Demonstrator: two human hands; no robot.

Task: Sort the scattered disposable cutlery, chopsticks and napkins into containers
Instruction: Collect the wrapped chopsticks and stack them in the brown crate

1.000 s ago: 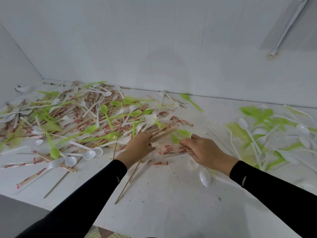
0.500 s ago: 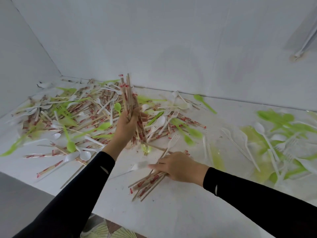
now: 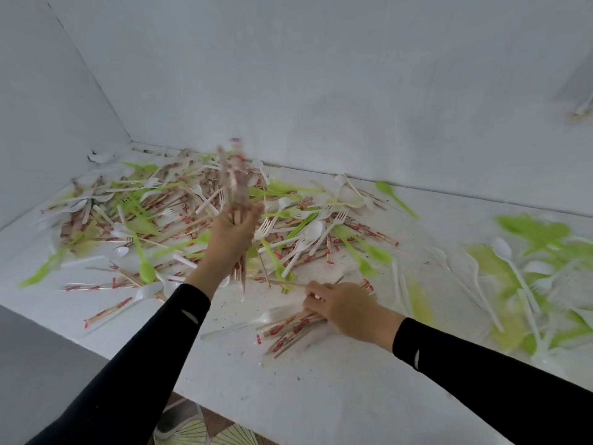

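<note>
Left hand (image 3: 231, 236) grips upright chopstick bundle (image 3: 236, 184); right hand (image 3: 345, 308) holds chopsticks (image 3: 290, 329)

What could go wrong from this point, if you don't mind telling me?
1. The left hand grips the upright chopstick bundle one-handed, and the bundle is motion-blurred; loose sticks could slip out and fall into the pile.
2. A white plastic utensil lies right beside the lying chopsticks that the right hand grips; it could get gathered with them.
</note>
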